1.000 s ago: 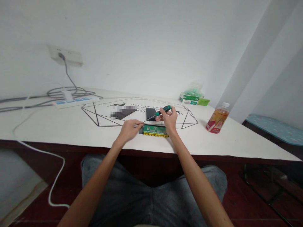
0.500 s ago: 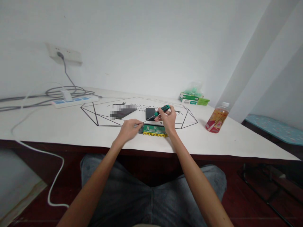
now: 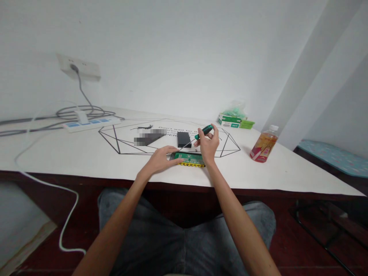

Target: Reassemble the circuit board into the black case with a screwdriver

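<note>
A green circuit board [image 3: 193,158] with a row of yellow ports along its near side lies in a dark casing near the table's front. My left hand [image 3: 161,160] grips the left end, its thumb over the near side and fingers at the far edge. In my right hand [image 3: 209,145] is a screwdriver [image 3: 204,132] with a green and black handle, held at a slant. Its thin shaft points down left toward the board's far left corner, beside my left fingers. Whether the tip touches anything I cannot tell. Just behind the board lies a black box [image 3: 184,139].
A dark flat object [image 3: 155,138], partly pixelated, lies left of the black box. A drink bottle [image 3: 263,144] stands at right. Green-and-white boxes [image 3: 230,119] sit by the wall. A power strip [image 3: 93,123] and coiled cables are at left, on the white table [image 3: 244,172].
My left hand has gone from a pinch at the screwdriver's tip to a spread grip on the board's left end. My right hand and the screwdriver have shifted slightly right.
</note>
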`<act>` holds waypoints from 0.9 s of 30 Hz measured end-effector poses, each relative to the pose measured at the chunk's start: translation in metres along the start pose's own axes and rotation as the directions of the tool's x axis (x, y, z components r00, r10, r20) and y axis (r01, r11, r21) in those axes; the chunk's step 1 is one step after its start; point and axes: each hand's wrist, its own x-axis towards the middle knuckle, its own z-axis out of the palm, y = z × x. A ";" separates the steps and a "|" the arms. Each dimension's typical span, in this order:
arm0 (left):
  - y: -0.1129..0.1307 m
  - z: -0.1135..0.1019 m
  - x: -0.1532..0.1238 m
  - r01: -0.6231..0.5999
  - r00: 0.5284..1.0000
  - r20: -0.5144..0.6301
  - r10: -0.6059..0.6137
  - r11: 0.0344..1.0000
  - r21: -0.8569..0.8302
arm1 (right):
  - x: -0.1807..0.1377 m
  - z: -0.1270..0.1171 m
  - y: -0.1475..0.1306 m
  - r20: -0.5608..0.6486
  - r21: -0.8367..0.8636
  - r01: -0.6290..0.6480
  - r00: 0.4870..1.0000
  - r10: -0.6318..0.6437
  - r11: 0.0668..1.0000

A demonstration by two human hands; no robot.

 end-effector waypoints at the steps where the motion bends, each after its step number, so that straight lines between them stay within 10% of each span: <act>1: 0.000 0.000 0.000 -0.011 1.000 0.029 0.011 1.000 0.002 | 0.001 -0.002 0.000 -0.024 -0.065 0.048 0.998 -0.049 0.997; 10: -0.002 -0.001 -0.002 0.006 0.990 0.143 -0.011 0.999 0.036 | 0.032 -0.033 0.013 -0.056 -0.492 0.300 0.926 -0.373 0.818; 27: -0.004 0.000 0.000 0.000 0.991 0.134 0.002 1.000 -0.011 | 0.029 -0.037 0.017 0.070 -0.435 0.353 0.930 -0.360 0.828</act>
